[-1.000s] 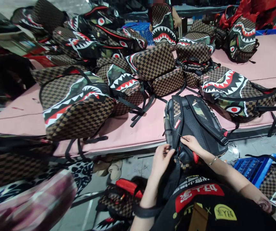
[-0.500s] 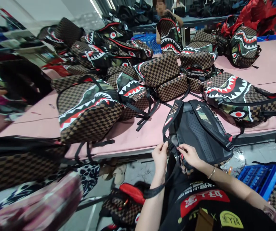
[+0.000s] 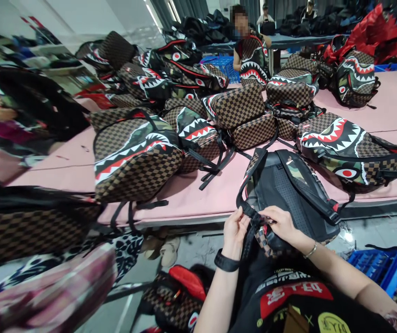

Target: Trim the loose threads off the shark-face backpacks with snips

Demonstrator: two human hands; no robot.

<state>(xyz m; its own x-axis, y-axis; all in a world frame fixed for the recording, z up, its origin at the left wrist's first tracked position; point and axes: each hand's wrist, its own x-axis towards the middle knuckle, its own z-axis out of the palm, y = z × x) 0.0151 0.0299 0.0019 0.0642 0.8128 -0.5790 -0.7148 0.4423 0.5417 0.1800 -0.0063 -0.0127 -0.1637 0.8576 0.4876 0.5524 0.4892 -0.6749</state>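
The backpack (image 3: 288, 199) overhangs the worktop's (image 3: 187, 203) near edge, left hand (image 3: 235, 230) pinching its strap (image 3: 250, 212); what the right hand (image 3: 282, 224) grips beside it, I cannot tell. A shark-mouth bag (image 3: 352, 155) crowds its right; stacked checkered bags (image 3: 241, 107) stand behind.

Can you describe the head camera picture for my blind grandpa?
A left hand pinches a black strap on a backpack, lying straps-up at the edge of a pink table, with the right hand close beside. Checkered, shark-mouthed backpacks crowd the table.
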